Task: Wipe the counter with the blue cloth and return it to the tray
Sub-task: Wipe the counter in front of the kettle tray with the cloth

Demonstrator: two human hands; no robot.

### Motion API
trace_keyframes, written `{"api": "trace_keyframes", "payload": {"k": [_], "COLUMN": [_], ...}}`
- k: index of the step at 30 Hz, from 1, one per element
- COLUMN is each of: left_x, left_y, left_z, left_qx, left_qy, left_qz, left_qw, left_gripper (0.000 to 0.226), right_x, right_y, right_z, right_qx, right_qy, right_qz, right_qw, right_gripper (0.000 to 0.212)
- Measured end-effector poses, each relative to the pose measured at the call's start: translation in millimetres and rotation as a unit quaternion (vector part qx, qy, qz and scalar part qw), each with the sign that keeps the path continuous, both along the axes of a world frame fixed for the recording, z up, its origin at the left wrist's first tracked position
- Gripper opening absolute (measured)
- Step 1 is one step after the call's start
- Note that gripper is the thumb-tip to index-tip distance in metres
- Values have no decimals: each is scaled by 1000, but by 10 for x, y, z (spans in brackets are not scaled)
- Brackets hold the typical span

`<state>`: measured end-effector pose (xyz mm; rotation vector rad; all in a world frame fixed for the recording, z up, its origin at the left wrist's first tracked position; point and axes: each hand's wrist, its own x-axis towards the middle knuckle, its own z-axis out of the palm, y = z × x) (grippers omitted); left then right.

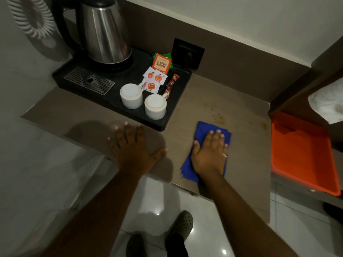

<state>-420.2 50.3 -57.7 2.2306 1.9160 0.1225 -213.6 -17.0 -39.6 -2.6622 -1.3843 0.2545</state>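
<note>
On the counter [213, 93], just right of the black tray [174, 115] with the kettle [104, 32] and two upturned cups [131, 96], the right hand [210, 154] lies flat on the blue cloth [200, 132], fingers [216, 138] straight and close together, palm pressing the cloth down onto the surface near the counter's front edge. Nothing is pinched; the cloth is held only by the weight of the hand. Left of the cloth, in front of the black tray, the left hand [133, 147] rests palm-down on the bare counter with its fingers spread wide, apparently as a brace. Beyond the cloth, toward the wall, brownish stains [219, 116] show on the counter, with another spot [264, 125] further right, close to the orange tray [300, 154]. So the wiping looks to be under way but not finished: those marks lie ahead of the cloth and appear untouched. Whether the patch under and behind the cloth is already clean cannot be told. Still to do, by this reading, are passes over the stained area and then carrying the cloth to the tray; the orange tray, right of the cloth and with nothing in it, seems the likely one.
</note>
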Motion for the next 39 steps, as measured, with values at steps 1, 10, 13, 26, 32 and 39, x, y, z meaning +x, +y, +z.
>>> {"api": "trace_keyframes", "payload": {"k": [1,10,13,26,32,39], "left_x": [-2,39,83,56,114,113], "left_y": [0,-40,-9,95,25,80], "left_z": [-1,56,49,6,71,33], "left_qx": [-3,-18,-3,-13,-5,-5], "left_qy": [4,-41,-26,30,42,65], "left_qz": [2,55,54,76,82,85], "left_qw": [1000,997,998,997,996,994], "left_gripper": [126,124,123,127,122,124], "right_x": [-143,832,1223,1030,2103,2177], "right_y": [-43,-851,-601,324,38,959], "right_z": [-23,70,139,-8,13,72], "right_qx": [6,-11,-19,-6,-18,-50], "right_qy": [6,31,7,13,-3,-38], "right_qz": [48,82,2,228,147,46], "right_qw": [999,996,1000,973,989,997], "right_gripper": [71,70,69,67,72,68]}}
